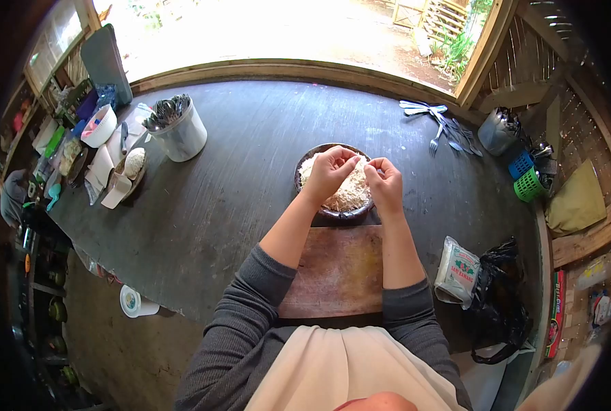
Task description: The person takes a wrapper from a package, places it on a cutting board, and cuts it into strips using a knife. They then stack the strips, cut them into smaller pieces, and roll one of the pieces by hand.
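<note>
A dark round bowl on the table is heaped with pale, shredded food whose kind I cannot make out. Over its left half, my left hand has thumb and fingers pinched together. My right hand is at the bowl's right rim, fingertips also pressed together and close to those of the left. Anything between the fingertips is too small to name. Just below the bowl lies a worn wooden cutting board, between my forearms.
The dark table carries a tub of cutlery, a knife and a white bowl at left. Right are loose forks and spoons, a green basket, a printed packet and a black plastic bag.
</note>
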The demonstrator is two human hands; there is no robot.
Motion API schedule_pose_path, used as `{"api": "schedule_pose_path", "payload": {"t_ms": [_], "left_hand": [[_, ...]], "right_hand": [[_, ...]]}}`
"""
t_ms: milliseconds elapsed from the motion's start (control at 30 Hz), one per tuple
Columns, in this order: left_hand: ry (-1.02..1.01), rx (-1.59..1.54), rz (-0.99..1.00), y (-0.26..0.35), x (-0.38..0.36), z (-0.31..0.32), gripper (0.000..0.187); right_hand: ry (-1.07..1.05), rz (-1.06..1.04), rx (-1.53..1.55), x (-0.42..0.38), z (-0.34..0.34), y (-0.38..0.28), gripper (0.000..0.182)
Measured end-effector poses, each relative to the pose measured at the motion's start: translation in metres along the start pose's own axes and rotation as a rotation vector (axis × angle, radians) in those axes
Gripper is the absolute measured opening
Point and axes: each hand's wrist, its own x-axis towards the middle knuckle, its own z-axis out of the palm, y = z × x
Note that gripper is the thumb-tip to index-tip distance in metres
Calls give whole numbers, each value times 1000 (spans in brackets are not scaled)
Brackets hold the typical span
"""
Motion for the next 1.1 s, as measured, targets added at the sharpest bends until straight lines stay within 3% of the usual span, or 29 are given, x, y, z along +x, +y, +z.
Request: {"api": "schedule_pose_path", "payload": {"t_ms": [400,700,800,900,967,1100], "left_hand": [[-6,-48,56,10,-3,1,12],[-94,-102,-27,2,-2,-2,13],[25,65,37,-1,2,-5,12],[169,265,151,3,2,-7,10],[253,382,210,0,4,-5,10],[303,454,242,1,5,-4,18]], "right_hand": [[52,-32,-54,-2,6,-8,15],[-18,-21,-154,-4,1,-10,18],[-18,30,-138,-6,3,-12,18],[68,-106,-278,-5,7,-6,18],[68,-349,-452,-2,6,1,18],[41,-187,-457,-14,-2,-39,22]]}}
